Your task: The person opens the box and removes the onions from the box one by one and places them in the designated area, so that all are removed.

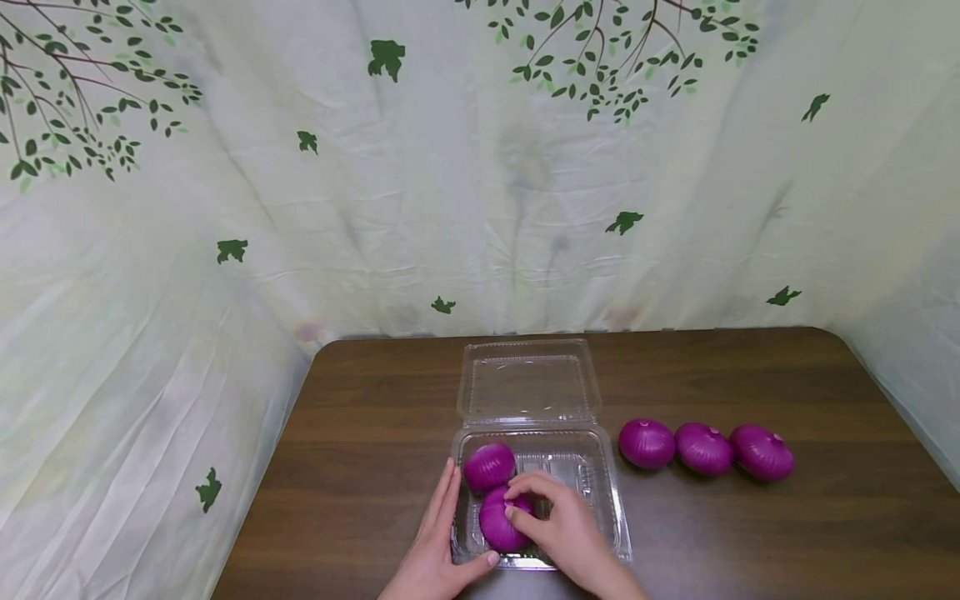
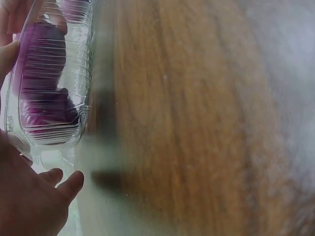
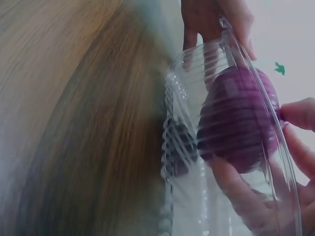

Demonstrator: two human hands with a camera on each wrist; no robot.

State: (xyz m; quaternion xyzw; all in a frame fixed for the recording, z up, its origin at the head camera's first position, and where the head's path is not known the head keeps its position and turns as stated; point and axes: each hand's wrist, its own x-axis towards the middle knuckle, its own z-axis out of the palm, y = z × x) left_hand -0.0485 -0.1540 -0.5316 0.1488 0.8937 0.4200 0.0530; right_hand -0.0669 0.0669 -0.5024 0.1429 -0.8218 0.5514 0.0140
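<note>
In the head view, the table [image 1: 360, 467] stretches out widely on both sides of the clear box [image 1: 581, 475], whose lid [image 1: 528, 387] lies folded back toward the table's far edge. The box's right half shows its ribbed floor; in its left half sit the farther onion [image 1: 490, 467] and the nearer onion [image 1: 497, 529]. The unclenched left hand [image 1: 438, 537] lies straight-fingered along the box's left wall; the right hand [image 1: 562, 533] grips the nearer onion inside. Right of the box, three more onions [image 1: 703, 450] stand in a row, glossy, rounded, finely lined. Beyond it hangs wrinkled, leaf-printed cloth [image 1: 450, 183].

In the left wrist view, dark wood grain runs beside the box's ridged wall.

In the right wrist view, fingers hold the nearer onion behind the transparent plastic.
</note>
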